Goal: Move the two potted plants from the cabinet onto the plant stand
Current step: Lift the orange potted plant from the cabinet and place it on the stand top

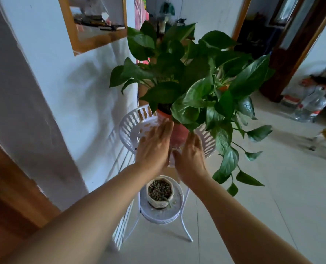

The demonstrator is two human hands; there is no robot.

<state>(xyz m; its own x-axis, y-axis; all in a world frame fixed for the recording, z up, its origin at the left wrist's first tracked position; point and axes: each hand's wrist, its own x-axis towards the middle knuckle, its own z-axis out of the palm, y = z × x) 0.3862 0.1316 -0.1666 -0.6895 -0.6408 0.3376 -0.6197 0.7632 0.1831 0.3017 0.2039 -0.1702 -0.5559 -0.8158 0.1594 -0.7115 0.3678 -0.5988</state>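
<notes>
A white wire stand (128,130) stood at frame centre against a pale wall (49,88). Its upper basket tier held a leafy plant (196,79) in a reddish pot (178,133); long vines trailed down to the right of the stand.

The left hand (154,147) was flat, fingers extended and together, placed against the left side of the pot. The right hand (191,159) was likewise flat, fingers extended, at the pot's right side, with its thumb toward the pot base. Both hands were spread open; neither was curled around the pot. Firm contact could not be confirmed, because the hands covered the pot's lower wall.

On the lower round tier (162,216), at lower centre of the frame, sat a small pale pot (160,192) filled with dark pebbles. No foliage on it was clearly visible.

A wooden-framed opening (76,44) occupied the upper left. Plastic bottles (310,105) stood on the tiled floor (272,187) at the right edge, beside a dark door frame (291,54).
</notes>
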